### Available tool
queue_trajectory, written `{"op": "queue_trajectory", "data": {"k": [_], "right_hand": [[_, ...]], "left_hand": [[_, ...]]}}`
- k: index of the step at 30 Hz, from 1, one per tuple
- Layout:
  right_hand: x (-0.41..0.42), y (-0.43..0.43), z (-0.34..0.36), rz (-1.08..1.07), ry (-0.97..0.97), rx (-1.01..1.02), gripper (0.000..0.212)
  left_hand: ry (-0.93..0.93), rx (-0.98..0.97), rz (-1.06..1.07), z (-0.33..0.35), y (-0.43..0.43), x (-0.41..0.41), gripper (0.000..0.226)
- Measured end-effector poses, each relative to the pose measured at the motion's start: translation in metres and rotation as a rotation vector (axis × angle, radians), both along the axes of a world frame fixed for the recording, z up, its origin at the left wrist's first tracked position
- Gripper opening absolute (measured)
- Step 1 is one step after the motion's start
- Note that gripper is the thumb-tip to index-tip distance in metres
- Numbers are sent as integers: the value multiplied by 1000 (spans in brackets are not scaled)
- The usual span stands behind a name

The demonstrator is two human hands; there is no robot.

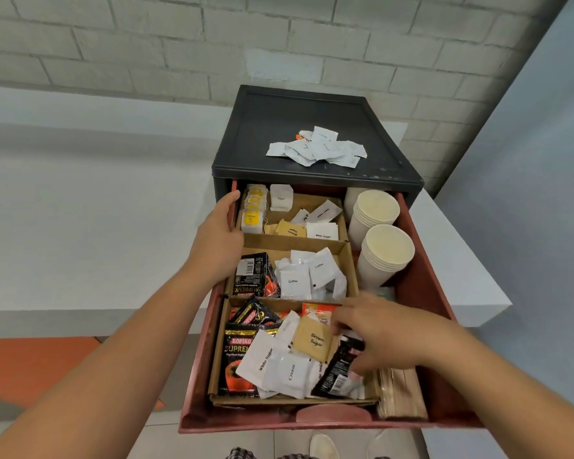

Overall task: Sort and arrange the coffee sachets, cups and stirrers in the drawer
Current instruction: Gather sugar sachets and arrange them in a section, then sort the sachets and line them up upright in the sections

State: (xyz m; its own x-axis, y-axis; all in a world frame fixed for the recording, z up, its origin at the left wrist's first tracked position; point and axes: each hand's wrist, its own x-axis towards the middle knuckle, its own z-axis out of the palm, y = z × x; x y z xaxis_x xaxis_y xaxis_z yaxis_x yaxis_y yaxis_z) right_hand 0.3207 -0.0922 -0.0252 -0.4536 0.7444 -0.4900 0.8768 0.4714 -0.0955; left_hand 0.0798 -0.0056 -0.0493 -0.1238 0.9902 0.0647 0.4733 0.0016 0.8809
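Sachets (292, 359): a mixed heap was piled in a compartment of the drawer (421, 293), beneath the right hand (388, 336).
Right hand: fingers were bent over the brown sugar sachet (314, 339); a pinch could not be told.
Left hand (217, 240): the drawer's side wall was gripped.
Cups (383, 256): two stacks were laid beyond the right hand.

Matt red plastic drawer (421, 293); brown cardboard dividers (292, 242); paper cups (383, 250); glossy black sachets (237, 359)

We see soft, even light with faint shadows; the white brick wall (113, 44) beyond the left hand (217, 233) bows; the right hand (381, 332) blurs.
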Motion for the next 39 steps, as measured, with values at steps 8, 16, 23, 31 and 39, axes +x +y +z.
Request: {"op": "queue_trajectory", "data": {"k": [8, 16, 23, 31, 39], "right_hand": [[-11, -6, -27, -185, 294, -23, 63], [-26, -9, -33, -147, 303, -91, 90], [-35, -10, -30, -14, 206, -85, 62], [-32, -10, -29, -10, 229, -97, 53], [-21, 6, -10, -107, 448, -142, 45]], "left_hand": [[-5, 23, -10, 4, -3, 1, 60], [-18, 18, -3, 6, -5, 2, 61], [-51, 10, -6, 7, -5, 1, 60], [-73, 10, -7, 5, -4, 2, 59], [-77, 15, -11, 3, -3, 0, 60]]}}
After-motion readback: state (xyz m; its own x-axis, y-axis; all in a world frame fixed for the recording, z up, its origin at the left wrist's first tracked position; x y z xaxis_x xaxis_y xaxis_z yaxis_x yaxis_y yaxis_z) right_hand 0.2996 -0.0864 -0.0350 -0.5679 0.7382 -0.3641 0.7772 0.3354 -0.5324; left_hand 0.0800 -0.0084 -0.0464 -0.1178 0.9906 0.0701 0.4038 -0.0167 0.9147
